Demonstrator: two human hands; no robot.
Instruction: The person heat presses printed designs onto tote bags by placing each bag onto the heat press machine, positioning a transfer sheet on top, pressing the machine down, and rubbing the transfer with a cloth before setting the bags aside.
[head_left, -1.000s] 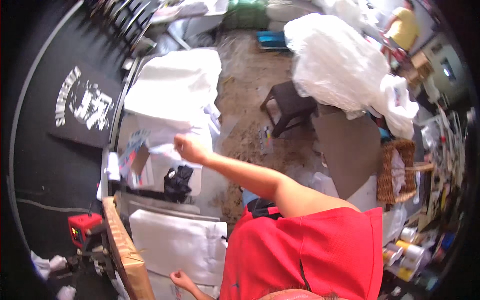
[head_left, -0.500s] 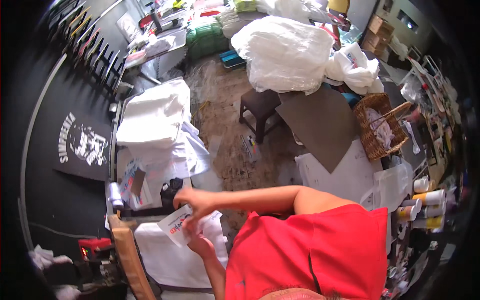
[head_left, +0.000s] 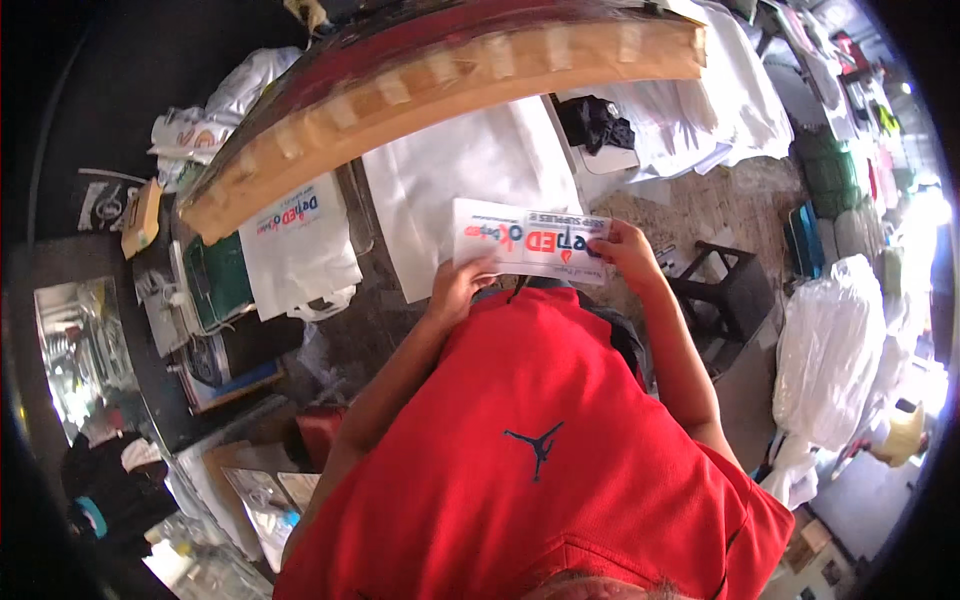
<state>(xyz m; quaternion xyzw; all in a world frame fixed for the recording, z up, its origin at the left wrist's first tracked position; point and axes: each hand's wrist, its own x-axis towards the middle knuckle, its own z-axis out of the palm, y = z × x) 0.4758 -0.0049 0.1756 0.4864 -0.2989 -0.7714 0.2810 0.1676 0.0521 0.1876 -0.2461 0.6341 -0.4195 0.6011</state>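
Bearing red-blue lettering: white sheet

Loose red top, w/ sm. dk leaping-figure emblem on chest, dk bottoms, bare forearms

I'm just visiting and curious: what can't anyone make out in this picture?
Head view: the underside of the printed white sheet, held by the left hand and right hand, faces away.
Head view: the upper end of the white fabric is hidden by the tan-edged board.
Head view: whatever fills the white plastic bundle is hidden by its wrapping.
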